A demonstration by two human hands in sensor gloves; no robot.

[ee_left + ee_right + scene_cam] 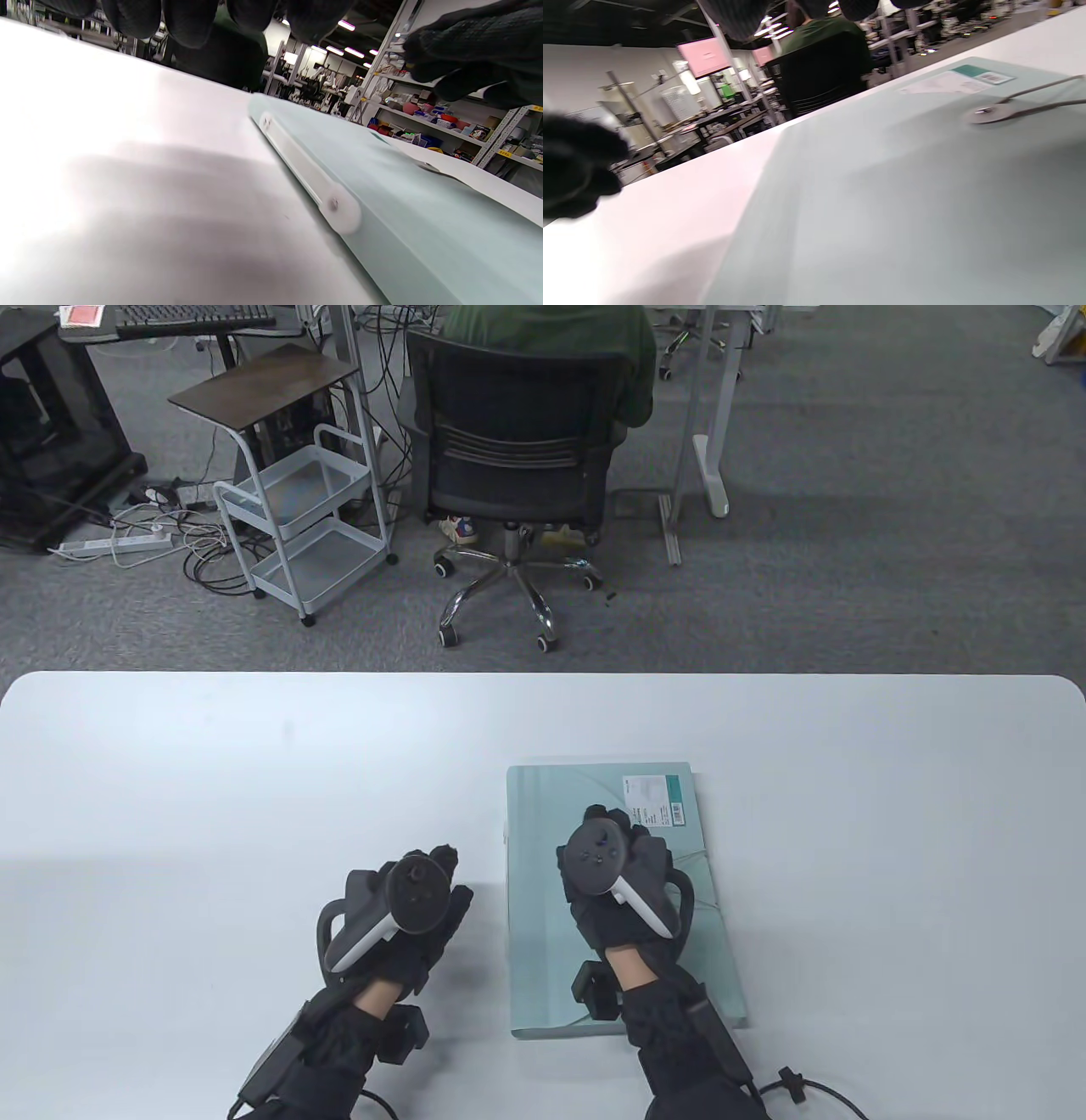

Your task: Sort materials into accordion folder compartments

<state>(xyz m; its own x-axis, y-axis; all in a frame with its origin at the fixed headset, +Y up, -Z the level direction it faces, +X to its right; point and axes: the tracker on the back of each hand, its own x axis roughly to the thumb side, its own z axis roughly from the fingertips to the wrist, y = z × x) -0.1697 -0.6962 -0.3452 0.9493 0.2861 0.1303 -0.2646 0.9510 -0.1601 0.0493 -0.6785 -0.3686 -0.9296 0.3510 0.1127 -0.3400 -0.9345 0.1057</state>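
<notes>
A pale green accordion folder [704,950] lies flat and closed on the white table [212,780], right of centre, with a white label [653,802] at its far right corner. My right hand [615,823] hovers over the folder's middle, near its elastic cord and round button [988,113]; its fingertips [738,12] hang above the cover and hold nothing. My left hand [450,882] is over the bare table just left of the folder's edge, its fingers [191,21] loose and empty. The folder's white spine strip [305,169] shows in the left wrist view.
Beyond the table's far edge stand an office chair [517,458] with a seated person, a white trolley [297,526] and desk legs [708,466]. Cables trail from both wrists at the near edge.
</notes>
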